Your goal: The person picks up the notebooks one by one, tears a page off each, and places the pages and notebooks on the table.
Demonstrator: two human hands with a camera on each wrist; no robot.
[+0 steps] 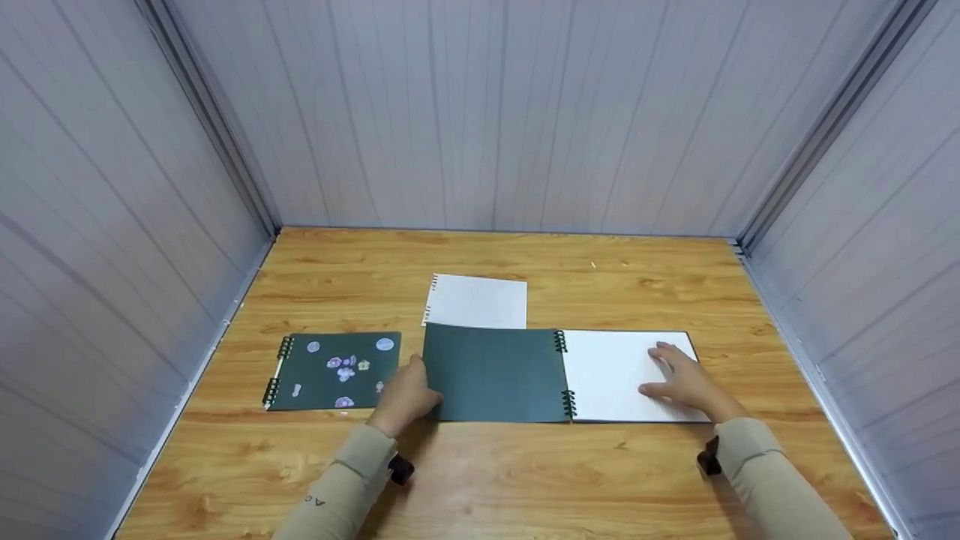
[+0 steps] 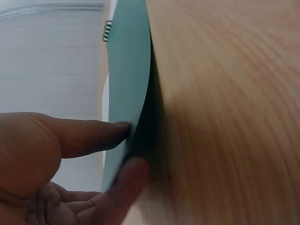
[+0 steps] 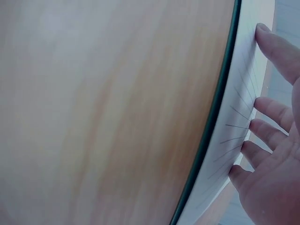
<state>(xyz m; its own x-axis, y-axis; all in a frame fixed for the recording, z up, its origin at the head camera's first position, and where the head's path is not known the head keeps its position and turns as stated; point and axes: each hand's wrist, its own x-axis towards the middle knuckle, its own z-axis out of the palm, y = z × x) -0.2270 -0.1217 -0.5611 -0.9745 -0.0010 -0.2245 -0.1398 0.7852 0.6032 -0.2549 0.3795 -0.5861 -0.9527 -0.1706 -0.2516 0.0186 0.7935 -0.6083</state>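
A spiral-bound notebook lies open before me, its dark green cover (image 1: 499, 375) folded out to the left and a white page (image 1: 604, 375) on the right. The left hand (image 1: 406, 396) pinches the cover's free left edge; in the left wrist view the green cover (image 2: 129, 61) passes between thumb and finger, its near edge bowed up off the table. On the page's right half rests the right hand (image 1: 684, 384), fingers spread, and the right wrist view shows its fingertips (image 3: 262, 29) touching the paper. Black wire coils (image 1: 568, 405) join cover and page.
Left of the left hand lies a second green notebook (image 1: 322, 386) with flower and round stickers, shut, coils on its left. Behind the open cover is a loose white sheet (image 1: 480, 300) with a torn, holed left edge. Pale panel walls (image 1: 465, 112) enclose the wooden table (image 1: 525, 480) on three sides.
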